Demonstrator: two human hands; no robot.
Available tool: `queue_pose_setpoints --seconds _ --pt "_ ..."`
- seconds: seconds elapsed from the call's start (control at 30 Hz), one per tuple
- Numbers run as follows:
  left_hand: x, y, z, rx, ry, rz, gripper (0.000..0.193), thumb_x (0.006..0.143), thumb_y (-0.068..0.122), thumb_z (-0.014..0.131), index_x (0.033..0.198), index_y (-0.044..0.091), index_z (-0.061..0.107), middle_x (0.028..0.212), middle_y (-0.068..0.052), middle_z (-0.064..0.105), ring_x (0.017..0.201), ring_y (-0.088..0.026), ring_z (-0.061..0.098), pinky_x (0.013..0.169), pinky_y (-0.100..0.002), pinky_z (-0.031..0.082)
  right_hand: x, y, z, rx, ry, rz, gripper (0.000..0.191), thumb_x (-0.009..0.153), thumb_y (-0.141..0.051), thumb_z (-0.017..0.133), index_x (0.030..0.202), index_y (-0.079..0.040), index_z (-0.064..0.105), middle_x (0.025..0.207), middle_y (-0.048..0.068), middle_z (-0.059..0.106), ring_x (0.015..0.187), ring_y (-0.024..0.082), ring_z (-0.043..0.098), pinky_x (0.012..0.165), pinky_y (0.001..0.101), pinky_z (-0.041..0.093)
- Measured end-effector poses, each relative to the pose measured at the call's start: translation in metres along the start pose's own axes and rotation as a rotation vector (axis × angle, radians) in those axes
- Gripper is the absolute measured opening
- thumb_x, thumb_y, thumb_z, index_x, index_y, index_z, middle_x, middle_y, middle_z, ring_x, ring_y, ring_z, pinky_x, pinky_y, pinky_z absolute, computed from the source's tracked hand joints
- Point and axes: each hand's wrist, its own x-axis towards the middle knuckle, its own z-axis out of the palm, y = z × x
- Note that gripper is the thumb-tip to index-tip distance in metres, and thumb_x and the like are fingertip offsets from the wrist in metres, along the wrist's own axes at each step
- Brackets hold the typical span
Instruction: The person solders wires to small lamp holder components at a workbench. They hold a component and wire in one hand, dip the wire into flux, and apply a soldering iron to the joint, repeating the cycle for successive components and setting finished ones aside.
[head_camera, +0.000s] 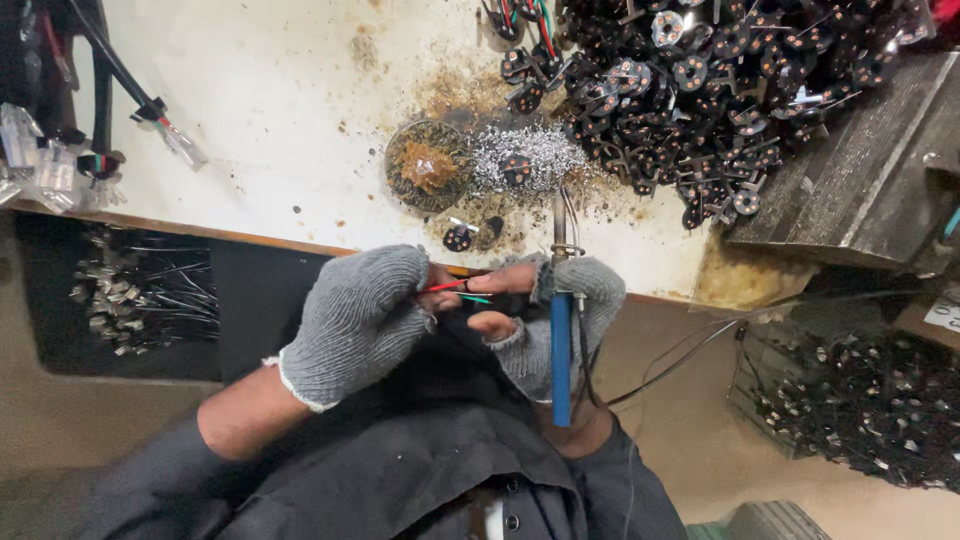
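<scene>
Gloves of grey knit with cut-off tips are worn on both hands. Thin red and green wires (455, 290) are pinched by the fingers of the left hand (360, 320), just in front of the worktop (270, 110) edge. The other ends of the wires are touched by the bare fingertips of the right hand (560, 310). A soldering iron with a blue handle (561, 350) is gripped in the same right hand, with its metal tip pointed away over the worktop. A small round dish of brown paste (428, 165) is seen just past the tip, and a heap of shiny silver bits (525, 155) lies beside it. A big pile of small black round parts (720, 90) is spread over the far right of the worktop. More wired parts are kept in a dark box (140, 290) low on the left.
</scene>
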Motion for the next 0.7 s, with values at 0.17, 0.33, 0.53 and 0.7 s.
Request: queue_pose_setpoints --seconds 0.17,0.33,0.53,0.7 --pt "0.002 0.003 -0.001 0.002 -0.020 0.035 0.014 0.080 0.017 0.079 0.089 0.012 0.071 0.078 -0.009 0.067 0.071 -0.032 0.068 0.060 -0.040 0.051 -0.001 -0.003 -0.006 -0.073 -0.036 0.180 0.033 0.097 -0.017 0.081 0.112 -0.003 0.054 0.098 0.008 0.075 0.090 0.019 0.073 0.087 0.0301 0.059" --pt "0.001 0.000 0.001 -0.069 0.039 0.027 0.021 0.076 0.019 0.084 0.083 0.010 0.066 0.077 -0.008 0.062 0.071 -0.029 0.066 0.063 -0.037 0.051 -0.001 -0.002 -0.007 -0.078 -0.052 0.225 0.020 0.092 -0.015 0.082 0.100 -0.003 0.067 0.094 0.008 0.073 0.086 0.018 0.070 0.080 0.0290 0.056" --pt "0.001 -0.002 -0.003 0.159 0.170 0.389 0.020 0.066 0.020 0.085 0.082 0.014 0.073 0.075 -0.006 0.062 0.065 -0.026 0.064 0.057 -0.039 0.049 0.014 -0.016 0.001 -0.077 -0.097 0.220 0.018 0.092 -0.013 0.083 0.098 -0.005 0.068 0.092 0.007 0.074 0.086 0.018 0.072 0.079 0.0299 0.058" --pt "0.017 -0.007 -0.038 0.277 0.383 0.160 0.018 0.082 0.007 0.082 0.077 0.011 0.065 0.072 -0.005 0.052 0.067 -0.025 0.053 0.057 -0.036 0.043 0.042 -0.020 0.012 -0.248 0.136 0.084 0.035 0.088 -0.013 0.080 0.107 -0.006 0.051 0.091 0.005 0.069 0.085 0.014 0.069 0.080 0.0296 0.057"
